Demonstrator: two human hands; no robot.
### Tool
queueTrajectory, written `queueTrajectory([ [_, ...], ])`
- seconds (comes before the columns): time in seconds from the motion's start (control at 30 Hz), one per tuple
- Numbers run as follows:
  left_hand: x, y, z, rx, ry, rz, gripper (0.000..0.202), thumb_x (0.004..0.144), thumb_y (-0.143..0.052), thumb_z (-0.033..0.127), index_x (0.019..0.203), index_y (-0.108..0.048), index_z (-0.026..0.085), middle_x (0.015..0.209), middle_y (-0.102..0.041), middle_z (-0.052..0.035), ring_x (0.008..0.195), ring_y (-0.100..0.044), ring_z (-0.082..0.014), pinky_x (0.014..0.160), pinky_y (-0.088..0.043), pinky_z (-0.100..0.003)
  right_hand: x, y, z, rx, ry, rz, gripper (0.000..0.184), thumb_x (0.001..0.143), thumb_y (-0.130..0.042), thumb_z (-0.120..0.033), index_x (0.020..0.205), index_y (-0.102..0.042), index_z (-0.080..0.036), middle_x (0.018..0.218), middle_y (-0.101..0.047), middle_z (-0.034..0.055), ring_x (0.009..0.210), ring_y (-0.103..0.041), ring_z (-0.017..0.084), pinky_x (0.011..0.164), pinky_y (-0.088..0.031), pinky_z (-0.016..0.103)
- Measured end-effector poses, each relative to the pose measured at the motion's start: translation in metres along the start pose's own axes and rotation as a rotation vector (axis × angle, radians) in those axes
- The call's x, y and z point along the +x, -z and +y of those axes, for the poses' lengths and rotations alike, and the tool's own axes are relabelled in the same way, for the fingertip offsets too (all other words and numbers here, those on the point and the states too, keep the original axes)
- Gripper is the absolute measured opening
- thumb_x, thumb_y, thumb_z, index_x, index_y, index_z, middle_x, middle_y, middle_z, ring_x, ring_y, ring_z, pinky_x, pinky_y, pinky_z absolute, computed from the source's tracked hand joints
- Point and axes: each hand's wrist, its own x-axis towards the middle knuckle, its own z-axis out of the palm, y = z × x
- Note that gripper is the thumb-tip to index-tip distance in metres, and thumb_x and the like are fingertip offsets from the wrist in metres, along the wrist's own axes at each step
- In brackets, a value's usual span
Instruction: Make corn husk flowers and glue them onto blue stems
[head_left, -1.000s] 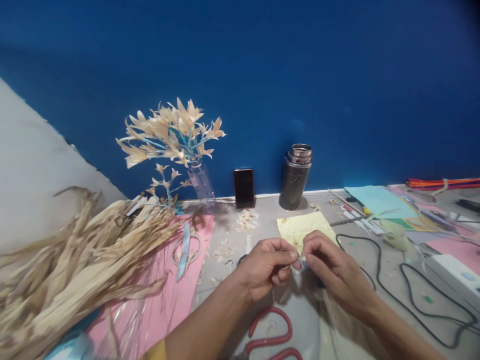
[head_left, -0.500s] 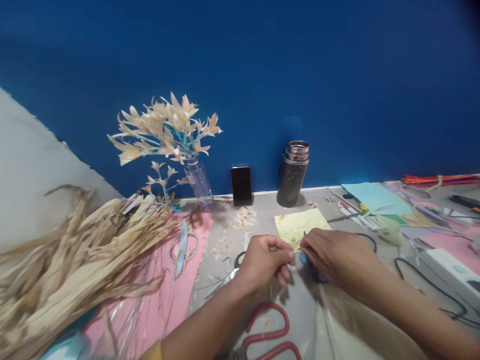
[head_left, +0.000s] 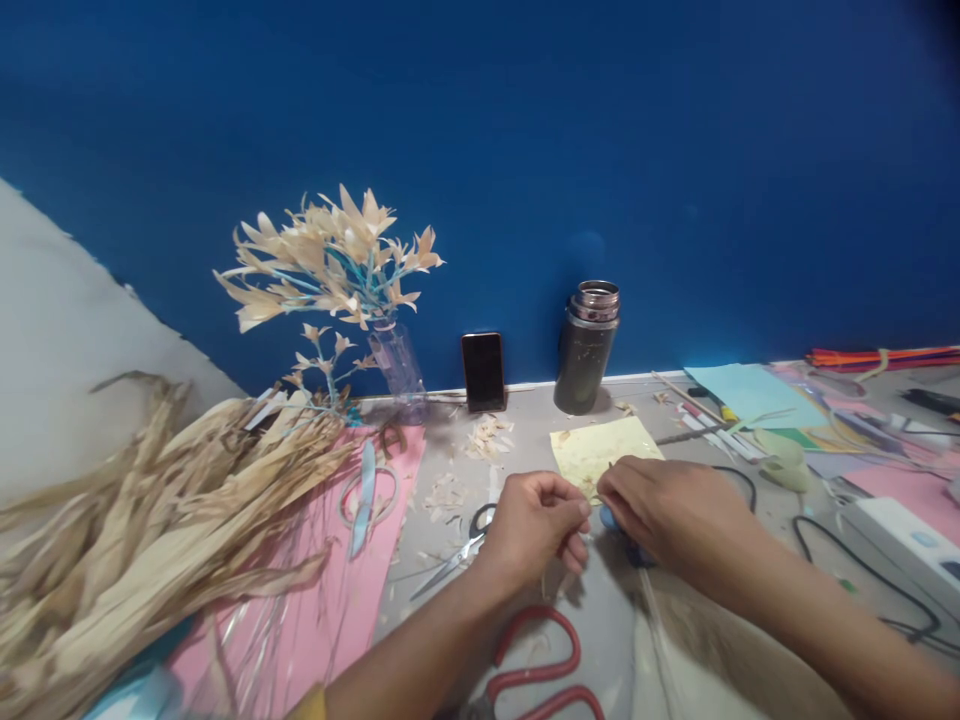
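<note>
My left hand point(head_left: 534, 528) is closed in a pinch, thumb against forefinger. Facing it, my right hand point(head_left: 664, 508) is also pinched, with a thin dark tip poking up above its fingers. The fingertips nearly meet over the near edge of a yellow paper square point(head_left: 609, 447) strewn with pale scraps. What either pinch holds is too small to make out. Beneath my right hand a rounded blue thing point(head_left: 609, 518) shows, partly covered. Small scissors point(head_left: 457, 565) lie beside my left wrist, and red-handled scissors point(head_left: 574, 660) lie nearer me.
Dried corn husks point(head_left: 150, 510) heap up at left, over pink paper point(head_left: 349, 600). Husk flowers point(head_left: 337, 255) stand in a clear bottle point(head_left: 397, 370). A phone point(head_left: 484, 372) and a dark flask point(head_left: 586, 350) lean near the blue wall. A white power strip point(head_left: 907, 545) lies at right.
My right hand has shifted very slightly left, closer to my left fingertips. Otherwise both hands keep the same pinched pose, and the things on the table stay put.
</note>
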Motion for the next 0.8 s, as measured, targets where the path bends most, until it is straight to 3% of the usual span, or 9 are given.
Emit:
queueTrajectory([
  [0.43, -0.002, 0.0, -0.002, 0.152, -0.06, 0.037, 0.012, 0.07, -0.066, 0.026, 0.067, -0.059, 0.017, 0.049, -0.054, 0.0049, 0.037, -0.05, -0.0097, 0.033, -0.039, -0.019, 0.006, 0.001, -0.002, 0.057, -0.038, -0.047, 0.018, 0.088, -0.06, -0.015, 0.072, -0.065, -0.022, 0.062, -0.066, 0.0015, 0.05, -0.061, 0.02, 0.05, -0.017, 0.032],
  [0.53, 0.0, 0.002, -0.001, 0.155, -0.108, 0.053, 0.012, 0.069, -0.066, 0.026, 0.066, -0.059, 0.017, 0.049, -0.052, 0.0054, 0.035, -0.043, -0.007, 0.033, -0.032, -0.018, 0.003, 0.003, 0.001, 0.193, -0.069, 0.044, 0.016, 0.093, -0.055, -0.019, 0.081, -0.066, -0.022, 0.066, -0.068, 0.0007, 0.053, -0.064, 0.019, 0.049, -0.026, 0.03],
  [0.63, 0.003, 0.003, 0.0, 0.069, -0.135, 0.048, 0.016, 0.07, -0.068, 0.03, 0.068, -0.061, 0.016, 0.054, -0.057, 0.0034, 0.036, -0.04, -0.0054, 0.035, -0.03, -0.019, -0.002, 0.007, 0.006, 0.435, -0.191, 0.252, 0.013, 0.096, -0.054, -0.027, 0.097, -0.066, -0.021, 0.076, -0.073, 0.0004, 0.056, -0.064, 0.016, 0.053, -0.039, 0.027],
  [0.7, 0.005, 0.004, 0.001, -0.001, -0.168, 0.048, 0.019, 0.071, -0.069, 0.032, 0.07, -0.06, 0.016, 0.058, -0.059, 0.0023, 0.038, -0.041, -0.0055, 0.037, -0.029, -0.019, -0.006, 0.006, 0.007, 0.548, -0.307, 0.386, 0.013, 0.096, -0.055, -0.03, 0.093, -0.066, -0.021, 0.076, -0.072, 0.0, 0.054, -0.061, 0.013, 0.053, -0.043, 0.025],
  [0.8, 0.006, 0.005, -0.001, -0.042, -0.24, 0.081, 0.02, 0.072, -0.07, 0.033, 0.071, -0.06, 0.016, 0.059, -0.059, 0.0024, 0.039, -0.041, -0.0057, 0.039, -0.029, -0.02, -0.009, -0.002, 0.0, 0.661, -0.39, 0.444, 0.012, 0.094, -0.058, -0.028, 0.085, -0.063, -0.023, 0.063, -0.063, -0.0035, 0.047, -0.054, 0.012, 0.047, -0.041, 0.024],
])
